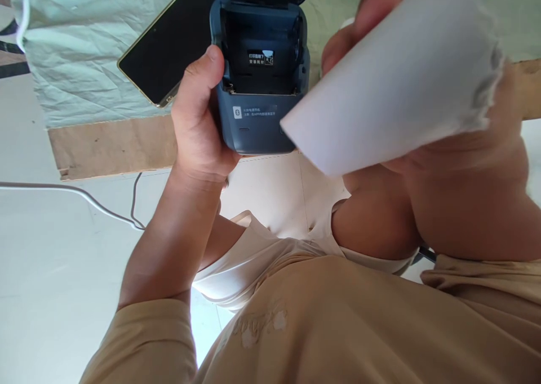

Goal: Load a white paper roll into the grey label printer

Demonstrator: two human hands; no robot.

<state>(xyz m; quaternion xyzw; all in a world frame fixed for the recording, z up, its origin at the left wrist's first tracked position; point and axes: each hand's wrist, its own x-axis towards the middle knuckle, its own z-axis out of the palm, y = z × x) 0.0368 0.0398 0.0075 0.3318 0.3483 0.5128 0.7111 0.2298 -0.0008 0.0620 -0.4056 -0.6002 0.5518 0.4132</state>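
- The left hand (198, 124) grips the open printer (260, 85) from its side.
- The right hand (372, 17) holds a white paper (393, 79), just beside the printer.
- A phone (169, 45) lies behind the left thumb.

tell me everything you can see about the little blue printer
The small printer is a dark blue-grey box that looks like plastic, with rounded corners. Its lid is flipped open and the paper bay is empty, with a small label inside. A Bluetooth mark and fine print sit on its face. The left hand holds its side; a white paper roll overlaps its right edge.
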